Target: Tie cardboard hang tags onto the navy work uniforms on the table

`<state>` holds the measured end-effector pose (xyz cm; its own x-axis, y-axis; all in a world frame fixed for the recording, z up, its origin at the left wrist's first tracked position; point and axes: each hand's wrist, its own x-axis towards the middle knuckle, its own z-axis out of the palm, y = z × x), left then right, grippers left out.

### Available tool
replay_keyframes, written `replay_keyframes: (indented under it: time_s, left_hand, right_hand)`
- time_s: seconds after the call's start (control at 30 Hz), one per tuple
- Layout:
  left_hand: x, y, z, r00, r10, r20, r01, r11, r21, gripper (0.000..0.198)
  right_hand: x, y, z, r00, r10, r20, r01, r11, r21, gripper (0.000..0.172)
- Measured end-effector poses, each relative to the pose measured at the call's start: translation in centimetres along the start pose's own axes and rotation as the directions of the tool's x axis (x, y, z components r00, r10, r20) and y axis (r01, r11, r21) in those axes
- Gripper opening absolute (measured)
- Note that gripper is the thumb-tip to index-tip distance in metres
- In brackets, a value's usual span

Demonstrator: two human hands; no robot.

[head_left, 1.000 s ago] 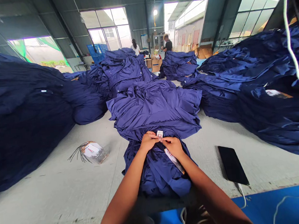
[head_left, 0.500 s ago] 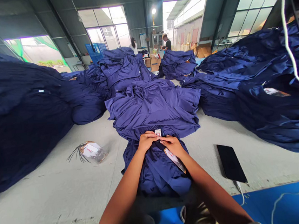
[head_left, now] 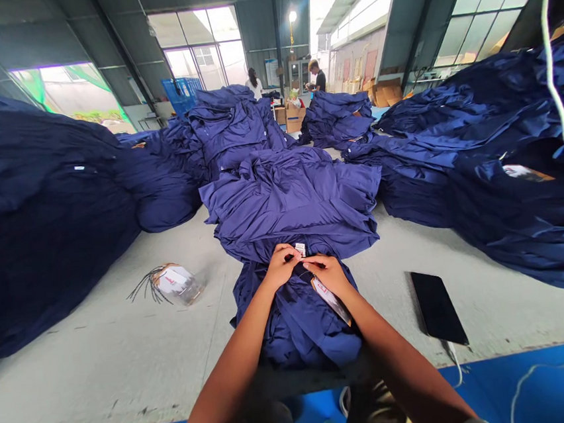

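A navy garment (head_left: pixel 298 329) lies bunched at the table's near edge, in front of a spread navy pile (head_left: pixel 295 197). At its collar, beside a small white label (head_left: pixel 300 249), my left hand (head_left: pixel 283 265) pinches something too small to make out. My right hand (head_left: pixel 326 272) meets it from the right, fingertips also pressed together at the label's lower edge; what they grip is hidden. A printed hang tag (head_left: pixel 329 300) lies on the garment beneath my right hand, its string running up towards the fingers.
Stacked tags with black strings (head_left: pixel 174 282) lie on the table (head_left: pixel 127 359) at left. A black phone (head_left: pixel 438 307) with a white cable lies at right. Large navy heaps (head_left: pixel 34 229) (head_left: pixel 522 215) flank both sides. Two people (head_left: pixel 317 76) are in the far background.
My left hand's fingers have drawn up into a tighter pinch, and both hands have shifted slightly at the collar. The view has moved a little.
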<state>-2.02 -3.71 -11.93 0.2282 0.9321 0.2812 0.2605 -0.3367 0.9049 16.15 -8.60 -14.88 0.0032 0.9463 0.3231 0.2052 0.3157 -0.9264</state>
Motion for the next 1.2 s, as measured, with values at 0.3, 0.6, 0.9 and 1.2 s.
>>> replay_keyframes:
  time_s: [0.3, 0.6, 0.9, 1.2]
  left_hand:
    - [-0.6, 0.1, -0.5, 0.999, 0.017, -0.044, -0.020, 0.998, -0.060, 0.034]
    - [-1.4, 0.7, -0.8, 0.991, 0.029, -0.131, -0.045, 0.992, -0.119, 0.037]
    - [-1.5, 0.4, -1.1, 0.989, -0.012, -0.150, -0.029, 0.964, -0.265, 0.039]
    - [-1.7, 0.5, -1.1, 0.998, -0.032, -0.061, 0.014, 0.963, -0.268, 0.032]
  right_hand:
    - [-0.7, -2.9, -2.0, 0.981, -0.186, 0.062, 0.171, 0.967, 0.188, 0.023]
    - [-0.5, -4.0, -3.5, 0.898, -0.286, 0.333, 0.256, 0.958, 0.133, 0.018]
    - [-1.0, -4.3, -4.1, 0.878, -0.287, 0.383, 0.318, 0.948, -0.019, 0.012]
    - [-0.7, -3.4, -0.4, 0.996, -0.086, 0.002, 0.086, 0.996, -0.018, 0.032]
